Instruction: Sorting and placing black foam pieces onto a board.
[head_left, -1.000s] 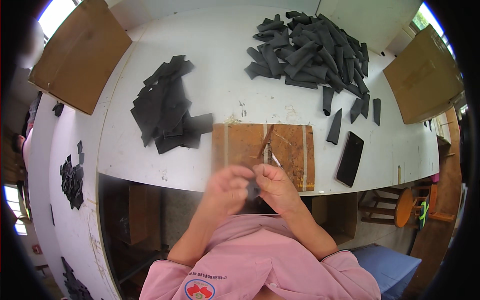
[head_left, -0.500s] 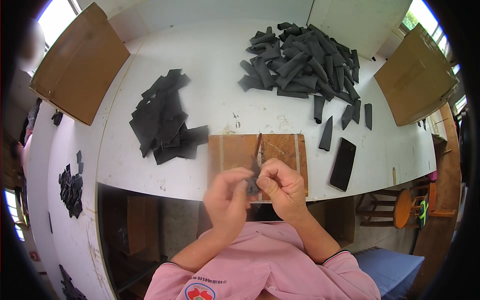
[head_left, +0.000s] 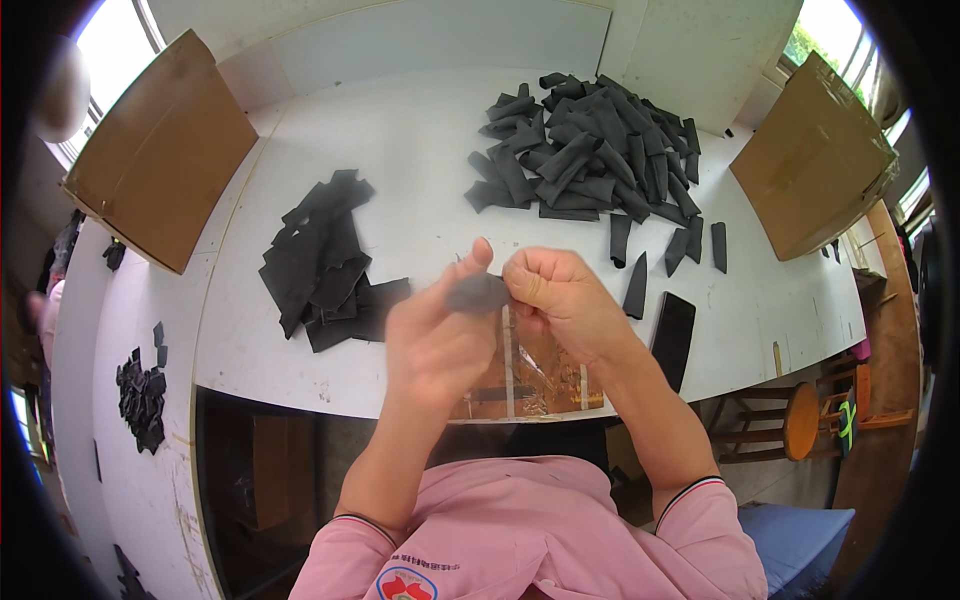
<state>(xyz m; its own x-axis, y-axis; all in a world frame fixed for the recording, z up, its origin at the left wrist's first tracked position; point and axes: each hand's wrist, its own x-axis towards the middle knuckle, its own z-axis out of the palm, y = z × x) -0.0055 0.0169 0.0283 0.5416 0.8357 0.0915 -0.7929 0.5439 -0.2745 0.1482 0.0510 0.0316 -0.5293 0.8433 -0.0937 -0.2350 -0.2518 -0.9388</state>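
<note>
A small dark grey piece of sheet material [head_left: 478,294] is between my two hands, above the brown board [head_left: 545,375]. My right hand [head_left: 560,295] pinches its right end between thumb and curled fingers. At its other end is my left hand [head_left: 435,340], slightly blurred, its thumb raised and its fingers partly hidden around the piece. Flat dark pieces [head_left: 320,265] lie in a heap to the left. Farther right, several rolled, tube-like dark grey pieces [head_left: 590,150] form a large pile, with a few loose ones on its near side.
A black phone [head_left: 674,335] lies right of the board. Cardboard boxes stand at the far left [head_left: 165,150] and far right [head_left: 815,160] of the white table [head_left: 400,130]. Beyond its right edge are a wooden stool [head_left: 800,420] and a blue covered object [head_left: 795,545].
Both hands have moved up and away from my body with the dark piece. My left thumb has lifted off it. A dark pointed tool seen earlier on the board is now out of sight.
</note>
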